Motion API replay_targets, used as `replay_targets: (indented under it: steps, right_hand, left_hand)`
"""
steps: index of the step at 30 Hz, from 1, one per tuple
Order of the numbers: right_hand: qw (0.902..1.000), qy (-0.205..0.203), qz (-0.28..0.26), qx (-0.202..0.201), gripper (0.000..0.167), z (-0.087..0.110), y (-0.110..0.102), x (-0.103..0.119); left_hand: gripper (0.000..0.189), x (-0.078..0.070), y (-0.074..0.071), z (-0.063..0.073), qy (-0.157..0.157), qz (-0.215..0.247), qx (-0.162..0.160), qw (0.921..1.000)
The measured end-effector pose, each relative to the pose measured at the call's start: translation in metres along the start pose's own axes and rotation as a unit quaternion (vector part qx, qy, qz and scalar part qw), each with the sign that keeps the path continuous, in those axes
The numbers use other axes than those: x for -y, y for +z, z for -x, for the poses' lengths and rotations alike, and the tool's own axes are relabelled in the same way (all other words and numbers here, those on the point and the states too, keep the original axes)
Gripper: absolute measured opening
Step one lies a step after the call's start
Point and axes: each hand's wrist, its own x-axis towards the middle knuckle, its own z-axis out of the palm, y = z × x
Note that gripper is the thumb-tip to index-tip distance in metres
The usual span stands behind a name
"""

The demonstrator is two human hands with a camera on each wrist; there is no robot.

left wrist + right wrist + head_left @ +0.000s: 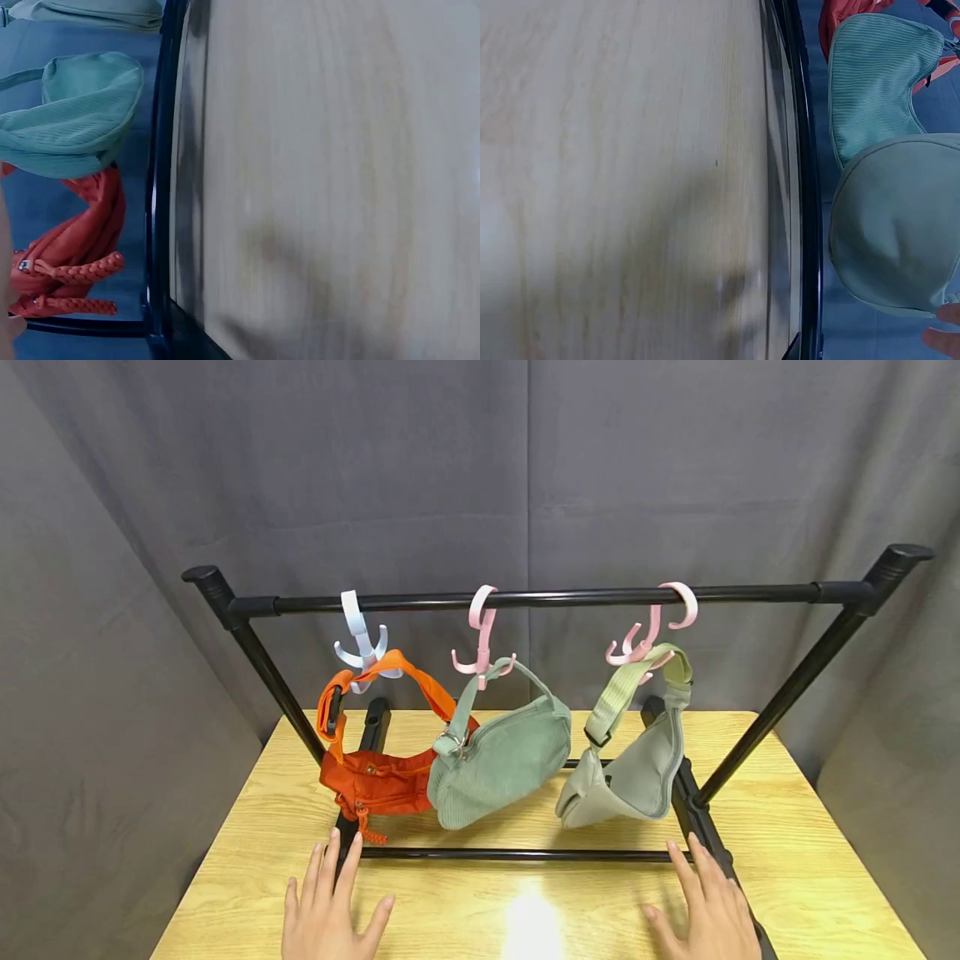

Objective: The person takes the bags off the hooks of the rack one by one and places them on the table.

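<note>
Three small bags hang from hooks on a black rack. At the left, an orange-red bag (390, 783) hangs by its orange strap from a white multi-prong hook (362, 635). A green corduroy bag (504, 766) hangs in the middle from a pink hook (482, 639). On the right, a grey-green bag (637, 768) hangs by a lighter green strap from another pink hook (643, 643). My left hand (327, 910), fingers spread, is nearest the orange-red bag and holds nothing. Fingers extended, my right hand (708, 906) is below the grey-green bag, also holding nothing.
The rack's top bar (570, 599) spans between two slanted posts. A lower black bar (517, 854) runs just above the wooden table (450, 902). Grey curtains (420, 468) surround the table at the back and sides.
</note>
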Motion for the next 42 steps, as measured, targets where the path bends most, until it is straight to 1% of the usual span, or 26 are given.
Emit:
replay_targets:
  steps: [4,6,9,12,15,19,22,27,31,34,38,42]
  right_hand:
    - [0.999,-0.015,-0.021,-0.035,0.075,0.004,0.002,0.0]
    - [0.9976,-0.02,-0.035,-0.056,0.071,0.005,0.005,0.0]
    - [0.9958,-0.02,-0.057,-0.068,0.066,0.007,0.008,0.0]
    - [0.9954,-0.017,-0.068,-0.065,0.064,0.009,0.009,0.0]
    - [0.995,-0.022,-0.075,-0.062,0.064,0.01,0.009,0.0]
    - [0.9944,-0.028,-0.083,-0.06,0.063,0.01,0.008,0.0]
    - [0.9934,-0.033,-0.091,-0.06,0.065,0.012,0.008,0.0]
    - [0.9914,-0.045,-0.107,-0.062,0.069,0.014,0.011,0.001]
    - [0.9897,-0.049,-0.118,-0.064,0.065,0.015,0.012,0.002]
    - [0.9883,-0.05,-0.125,-0.072,0.061,0.016,0.012,0.003]
    - [0.9874,-0.043,-0.129,-0.08,0.057,0.016,0.012,0.006]
    - [0.9873,-0.038,-0.127,-0.087,0.056,0.018,0.011,0.008]
  left_hand:
    - [0.083,-0.008,-0.005,-0.004,-0.013,0.054,0.006,0.9985]
    - [0.08,-0.011,-0.007,-0.007,-0.011,0.077,0.001,0.997]
    - [0.077,-0.016,-0.011,-0.012,-0.007,0.095,-0.008,0.9954]
    - [0.075,-0.019,-0.014,-0.017,-0.003,0.103,-0.018,0.9945]
    - [0.074,-0.021,-0.017,-0.021,0.003,0.112,-0.028,0.9933]
    - [0.071,-0.023,-0.018,-0.026,0.011,0.12,-0.033,0.9921]
    - [0.067,-0.024,-0.02,-0.028,0.014,0.125,-0.036,0.9914]
    - [0.064,-0.024,-0.023,-0.034,0.018,0.138,-0.053,0.9889]
    - [0.064,-0.026,-0.026,-0.039,0.023,0.148,-0.064,0.9867]
    - [0.064,-0.026,-0.028,-0.042,0.033,0.153,-0.066,0.9855]
    - [0.064,-0.027,-0.031,-0.046,0.049,0.161,-0.073,0.983]
    - [0.064,-0.028,-0.035,-0.051,0.059,0.163,-0.076,0.982]
